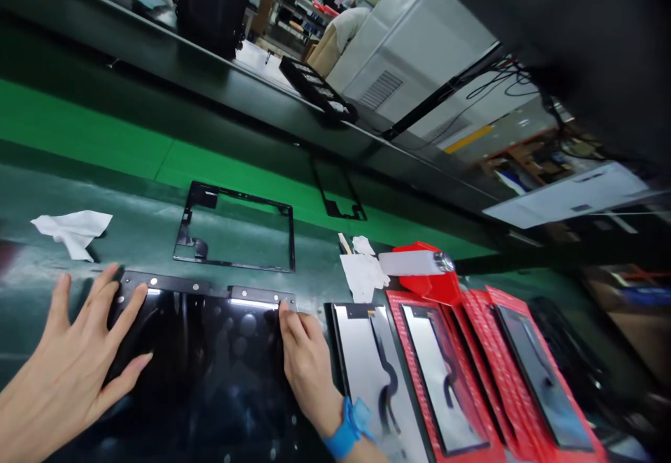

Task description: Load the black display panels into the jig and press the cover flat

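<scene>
A glossy black screen panel (210, 372) lies in front of me, with dark strips (172, 284) carrying round silvery dots along its far edge. My left hand (78, 351) is spread over the panel's left side, fingertips at the far left corner and thumb over the dark surface. At the far right corner, my right hand (309, 365) has its fingers curled together against the strip's end; whatever they pinch is hidden. A blue band (350, 426) circles that wrist. Just beyond the panel lies a thin black rectangular frame (235, 265).
To the right lie a silver-backed display (361, 358) and several more on red bubble wrap (419, 379). White wipes (361, 274) and a white bottle (409, 263) sit behind them. Another wipe (73, 229) lies far left. A second black frame (343, 208) rests farther back, before a raised ledge (210, 64).
</scene>
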The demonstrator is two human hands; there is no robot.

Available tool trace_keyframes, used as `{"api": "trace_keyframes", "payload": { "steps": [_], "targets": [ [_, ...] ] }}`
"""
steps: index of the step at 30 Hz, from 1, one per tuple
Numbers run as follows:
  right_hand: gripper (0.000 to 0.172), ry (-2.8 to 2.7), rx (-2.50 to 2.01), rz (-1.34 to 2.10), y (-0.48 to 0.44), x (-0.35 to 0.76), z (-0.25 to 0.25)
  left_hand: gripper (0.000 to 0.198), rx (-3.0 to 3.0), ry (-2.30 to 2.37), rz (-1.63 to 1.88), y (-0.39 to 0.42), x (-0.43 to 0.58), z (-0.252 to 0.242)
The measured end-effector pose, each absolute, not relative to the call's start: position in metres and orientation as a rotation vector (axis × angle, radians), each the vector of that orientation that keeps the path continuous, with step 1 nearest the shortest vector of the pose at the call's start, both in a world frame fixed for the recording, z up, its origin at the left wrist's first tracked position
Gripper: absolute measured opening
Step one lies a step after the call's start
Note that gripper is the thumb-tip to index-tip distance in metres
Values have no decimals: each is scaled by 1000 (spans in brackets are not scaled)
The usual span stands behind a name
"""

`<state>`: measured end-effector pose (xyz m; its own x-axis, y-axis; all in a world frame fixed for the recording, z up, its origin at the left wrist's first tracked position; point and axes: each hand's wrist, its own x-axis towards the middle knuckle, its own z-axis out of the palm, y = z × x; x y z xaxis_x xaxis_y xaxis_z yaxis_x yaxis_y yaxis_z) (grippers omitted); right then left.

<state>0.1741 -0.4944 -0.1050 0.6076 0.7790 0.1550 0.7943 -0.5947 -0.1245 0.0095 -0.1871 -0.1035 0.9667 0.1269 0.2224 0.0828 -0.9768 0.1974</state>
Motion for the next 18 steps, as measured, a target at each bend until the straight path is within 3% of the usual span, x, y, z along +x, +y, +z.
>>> {"api": "trace_keyframes", "payload": {
  "steps": [8, 14, 18],
  "targets": [
    [48, -1331, -2631, -129, -491, 169, -91, 81, 2933, 110, 387, -182, 3, -94],
    [46, -1216, -2439, 9, -504, 173, -80, 73, 3001, 73, 413, -180, -1, -97],
    [54, -1022, -2311, 21, -511, 181, -81, 77, 3045, 34, 395, -178, -1, -98]
  ]
}}
